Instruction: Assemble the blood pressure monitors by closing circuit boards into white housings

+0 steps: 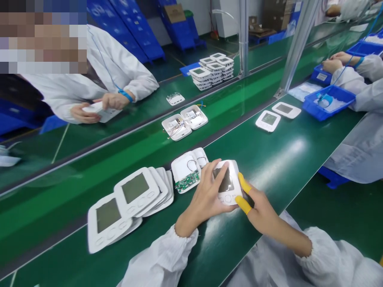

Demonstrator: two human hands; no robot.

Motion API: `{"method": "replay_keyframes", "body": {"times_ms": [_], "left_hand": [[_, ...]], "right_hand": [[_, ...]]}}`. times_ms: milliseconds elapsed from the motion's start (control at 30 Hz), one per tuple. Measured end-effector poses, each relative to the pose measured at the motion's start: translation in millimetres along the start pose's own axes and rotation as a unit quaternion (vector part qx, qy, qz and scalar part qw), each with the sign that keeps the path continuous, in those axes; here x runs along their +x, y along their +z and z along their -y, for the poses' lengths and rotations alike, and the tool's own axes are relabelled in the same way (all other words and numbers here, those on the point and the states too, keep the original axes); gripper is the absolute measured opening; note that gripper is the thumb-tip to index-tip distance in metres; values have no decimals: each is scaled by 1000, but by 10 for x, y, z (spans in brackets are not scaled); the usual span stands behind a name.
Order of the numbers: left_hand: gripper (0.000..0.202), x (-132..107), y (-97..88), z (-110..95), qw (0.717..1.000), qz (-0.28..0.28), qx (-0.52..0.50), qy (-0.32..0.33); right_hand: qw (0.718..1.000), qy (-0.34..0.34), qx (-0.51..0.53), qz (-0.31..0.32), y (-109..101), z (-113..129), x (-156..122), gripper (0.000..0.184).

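Note:
My left hand (pixel 205 195) lies over a white monitor unit with a dark screen (pixel 228 184) on the green belt, fingers pressed on its top face. My right hand (pixel 260 209), with yellow finger cots on two fingers, grips the same unit from its right edge. Just left of it lies an opened white casing with a green circuit board (pixel 186 172). Further left, several white front covers with grey screens (pixel 131 201) lie overlapped.
Two more open casings with wires (pixel 184 122) lie on the far belt. Two finished units (pixel 277 115) lie to the right near blue bins (pixel 329 103). Stacked units (pixel 212 69) stand further back. A co-worker's hands (pixel 98 107) hold a white part across the belt; another person's sleeve (pixel 363 131) is at the right.

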State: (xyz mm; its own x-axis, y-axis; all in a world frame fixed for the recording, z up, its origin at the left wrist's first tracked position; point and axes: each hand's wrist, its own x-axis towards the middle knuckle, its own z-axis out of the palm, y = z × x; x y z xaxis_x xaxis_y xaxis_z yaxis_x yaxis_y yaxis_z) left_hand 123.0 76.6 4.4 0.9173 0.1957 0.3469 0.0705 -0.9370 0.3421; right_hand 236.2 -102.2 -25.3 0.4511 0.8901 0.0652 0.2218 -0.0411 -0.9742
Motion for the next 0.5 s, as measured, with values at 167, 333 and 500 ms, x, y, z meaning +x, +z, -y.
{"method": "replay_keyframes", "body": {"times_ms": [167,333,500], "left_hand": [[134,-225,143,-96,991,-129,-23,-10],[151,-388,260,-95,990,-121,-68,-38],[124,-463,316,-141,979,-84,-157,-103]], "right_hand": [[993,5,112,-38,105,160,-119,58],[990,-41,83,-105,191,197,-238,61],[989,-56,51,-130,202,198,-279,63]]}}
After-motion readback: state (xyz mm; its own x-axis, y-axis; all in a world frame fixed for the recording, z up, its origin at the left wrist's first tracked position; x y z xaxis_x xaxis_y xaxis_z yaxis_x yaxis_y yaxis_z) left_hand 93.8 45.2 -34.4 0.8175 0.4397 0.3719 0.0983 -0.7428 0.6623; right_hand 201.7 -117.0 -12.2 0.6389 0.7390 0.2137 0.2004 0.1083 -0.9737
